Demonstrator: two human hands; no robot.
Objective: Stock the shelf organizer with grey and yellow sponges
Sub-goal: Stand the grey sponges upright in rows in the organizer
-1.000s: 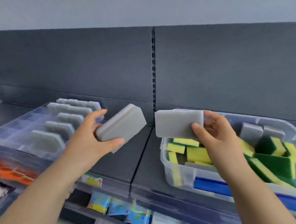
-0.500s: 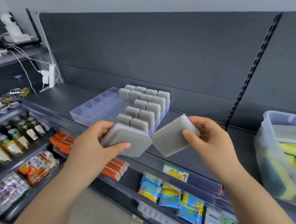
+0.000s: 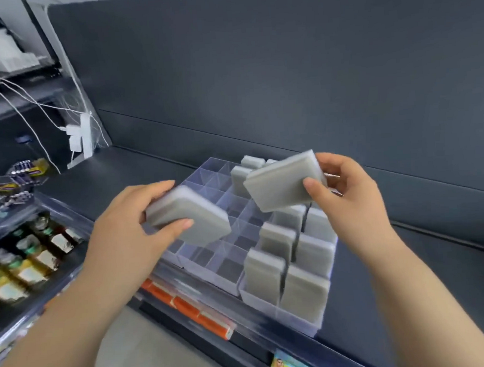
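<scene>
Above the dark shelf (image 3: 115,174) and its clear organizer (image 3: 229,272), mid-frame, we are pinching the left grey sponge (image 3: 192,217) in our left hand (image 3: 124,227) and the right grey sponge (image 3: 280,183) in our right hand (image 3: 349,202). Both are probably light and squashy, best gripped by their edges.

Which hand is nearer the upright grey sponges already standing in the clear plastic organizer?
Right. The right hand is just above the upright grey sponges; the left hand is over empty compartments of the clear plastic organizer, to their left.
</scene>
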